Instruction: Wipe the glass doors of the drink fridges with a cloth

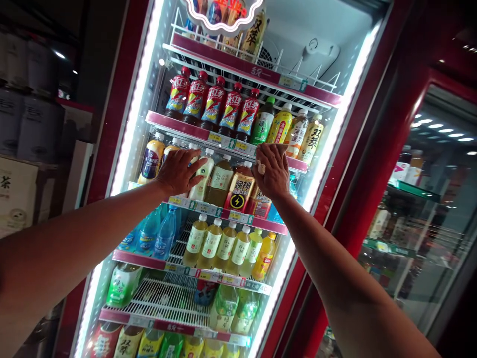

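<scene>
A lit drinks fridge with a glass door (208, 238) and a red frame stands before me. My left hand (179, 171) is open against the glass, fingers spread, in front of bottles on the middle shelf. Higher and to the right, my right hand (274, 171) presses a brownish cloth (283, 147) to the glass. A pale fold of it sticks out beside the thumb; most of the cloth is hidden under the palm. Behind the hands are red-labelled tea bottles (216, 102), a black-and-orange energy drink bottle (238, 191) and pale green-tea bottles (223, 243).
A glowing wavy-edged sign (223, 20) is at the top of the door. To the right stands another red-framed glass cabinet (421, 199). Stacked packs (26, 114) and a cream carton (17, 194) are on the dark left side.
</scene>
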Motion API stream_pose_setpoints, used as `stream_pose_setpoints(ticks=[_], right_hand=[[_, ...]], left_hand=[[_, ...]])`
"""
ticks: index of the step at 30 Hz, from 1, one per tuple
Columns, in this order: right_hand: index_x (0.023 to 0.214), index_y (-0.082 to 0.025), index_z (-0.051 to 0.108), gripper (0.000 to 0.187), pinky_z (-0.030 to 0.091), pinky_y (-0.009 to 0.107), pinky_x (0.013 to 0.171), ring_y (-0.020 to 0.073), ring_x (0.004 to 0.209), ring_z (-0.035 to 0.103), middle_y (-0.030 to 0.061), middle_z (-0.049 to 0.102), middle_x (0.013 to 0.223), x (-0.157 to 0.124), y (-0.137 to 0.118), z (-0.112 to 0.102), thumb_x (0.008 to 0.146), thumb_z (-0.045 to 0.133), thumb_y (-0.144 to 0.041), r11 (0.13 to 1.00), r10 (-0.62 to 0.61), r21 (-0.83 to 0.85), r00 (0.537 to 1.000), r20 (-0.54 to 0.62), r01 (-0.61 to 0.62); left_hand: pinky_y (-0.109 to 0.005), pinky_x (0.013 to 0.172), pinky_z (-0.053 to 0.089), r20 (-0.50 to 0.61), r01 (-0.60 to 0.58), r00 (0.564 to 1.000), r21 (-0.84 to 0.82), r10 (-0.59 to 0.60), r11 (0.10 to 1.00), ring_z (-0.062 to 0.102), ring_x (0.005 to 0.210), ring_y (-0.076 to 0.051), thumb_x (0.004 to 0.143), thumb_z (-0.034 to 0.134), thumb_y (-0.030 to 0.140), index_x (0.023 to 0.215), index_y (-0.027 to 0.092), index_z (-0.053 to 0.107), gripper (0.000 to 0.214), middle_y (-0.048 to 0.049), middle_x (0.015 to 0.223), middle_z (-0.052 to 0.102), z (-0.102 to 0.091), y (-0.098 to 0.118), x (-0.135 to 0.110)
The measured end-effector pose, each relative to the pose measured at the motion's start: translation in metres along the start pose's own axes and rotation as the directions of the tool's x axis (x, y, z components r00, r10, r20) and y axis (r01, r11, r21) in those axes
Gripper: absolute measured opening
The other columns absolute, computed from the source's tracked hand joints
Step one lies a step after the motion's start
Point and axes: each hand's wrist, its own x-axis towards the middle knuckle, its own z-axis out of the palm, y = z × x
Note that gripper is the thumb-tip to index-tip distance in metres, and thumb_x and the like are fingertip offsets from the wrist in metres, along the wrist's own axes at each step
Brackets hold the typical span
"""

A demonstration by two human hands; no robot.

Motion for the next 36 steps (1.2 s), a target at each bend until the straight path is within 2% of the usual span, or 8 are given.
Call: stream_pose_setpoints(ticks=[4, 6, 9, 14, 16, 21, 28, 36], right_hand=[[0.157, -0.025, 0.046, 0.057, 0.026, 0.059, 0.129, 0.0296, 0.159, 0.030, 0.0057, 0.045, 0.165, -0.001, -0.019, 0.012, 0.105, 0.041, -0.046, 0.998, 0.054, -0.022, 0.996, -0.068, -0.056], [0.154, -0.023, 0.050, 0.055, 0.029, 0.055, 0.129, 0.0287, 0.158, 0.032, 0.0055, 0.047, 0.164, -0.002, -0.024, 0.012, 0.106, 0.040, -0.047, 0.999, -0.020, -0.038, 0.999, -0.028, 0.018], [0.153, -0.025, 0.051, 0.054, 0.027, 0.053, 0.130, 0.0266, 0.157, 0.035, 0.0034, 0.049, 0.163, 0.002, -0.023, 0.008, 0.106, 0.041, -0.047, 0.992, -0.113, -0.048, 0.993, 0.033, 0.114], [0.159, -0.025, 0.043, 0.059, 0.023, 0.063, 0.129, 0.0318, 0.157, 0.033, 0.0074, 0.047, 0.164, 0.008, -0.032, 0.019, 0.105, 0.042, -0.047, 0.997, 0.012, -0.069, 0.994, -0.104, -0.019], [0.161, -0.023, 0.039, 0.062, 0.024, 0.063, 0.128, 0.0326, 0.159, 0.029, 0.0090, 0.044, 0.166, 0.005, -0.044, 0.026, 0.105, 0.041, -0.049, 0.998, 0.020, -0.058, 0.993, -0.116, -0.027], [0.158, -0.023, 0.044, 0.060, 0.027, 0.056, 0.129, 0.0289, 0.158, 0.031, 0.0065, 0.046, 0.165, 0.013, -0.057, 0.028, 0.105, 0.039, -0.052, 0.989, -0.143, -0.047, 0.990, 0.015, 0.144], [0.164, -0.024, 0.032, 0.066, 0.025, 0.065, 0.127, 0.0338, 0.160, 0.024, 0.0089, 0.038, 0.169, 0.042, -0.069, 0.041, 0.106, 0.033, -0.055, 0.997, 0.041, -0.059, 0.997, -0.069, -0.045], [0.164, -0.027, 0.032, 0.064, 0.027, 0.059, 0.128, 0.0295, 0.160, 0.027, 0.0059, 0.039, 0.169, 0.046, -0.077, 0.041, 0.107, 0.030, -0.054, 0.995, -0.046, -0.087, 0.999, 0.012, 0.047]], left_hand=[[-0.056, 0.107, 0.040, -0.030, -0.072, 0.997, -0.028, 0.072, 0.997, 0.055, 0.128, -0.035, 0.099, 0.042, 0.045, 0.144, 0.025, 0.058, 0.052, -0.0137, 0.146, 0.059, -0.009, -0.019, 0.015], [-0.061, 0.115, 0.033, -0.090, -0.070, 0.994, -0.036, 0.066, 0.997, 0.049, 0.140, -0.036, 0.098, 0.048, 0.043, 0.147, 0.028, 0.056, 0.052, -0.0129, 0.157, 0.050, -0.012, -0.027, 0.020], [-0.068, 0.125, 0.014, -0.146, -0.006, 0.989, -0.040, 0.000, 0.999, 0.025, 0.158, -0.039, 0.097, 0.052, 0.047, 0.153, 0.032, 0.050, 0.058, -0.0108, 0.171, 0.029, -0.012, -0.038, 0.024], [-0.074, 0.124, -0.001, -0.128, 0.041, 0.991, -0.045, -0.046, 0.998, 0.006, 0.162, -0.040, 0.098, 0.050, 0.053, 0.159, 0.035, 0.040, 0.065, -0.0100, 0.176, 0.014, -0.002, -0.050, 0.023], [-0.073, 0.124, -0.002, -0.133, 0.044, 0.990, -0.045, -0.050, 0.998, 0.004, 0.163, -0.039, 0.098, 0.050, 0.053, 0.160, 0.036, 0.038, 0.066, -0.0088, 0.176, 0.011, 0.002, -0.051, 0.022], [-0.072, 0.126, -0.003, -0.119, 0.050, 0.991, -0.059, -0.057, 0.997, 0.002, 0.163, -0.038, 0.097, 0.052, 0.053, 0.161, 0.037, 0.037, 0.067, -0.0057, 0.176, 0.010, 0.003, -0.050, 0.021], [-0.070, 0.127, -0.002, -0.109, 0.053, 0.992, -0.064, -0.059, 0.997, 0.005, 0.163, -0.037, 0.098, 0.051, 0.054, 0.161, 0.037, 0.037, 0.066, -0.0037, 0.177, 0.010, 0.000, -0.050, 0.021], [-0.068, 0.128, 0.000, -0.138, 0.024, 0.990, -0.067, -0.033, 0.997, 0.007, 0.163, -0.036, 0.098, 0.051, 0.052, 0.159, 0.035, 0.040, 0.064, -0.0054, 0.176, 0.014, 0.002, -0.052, 0.019]])
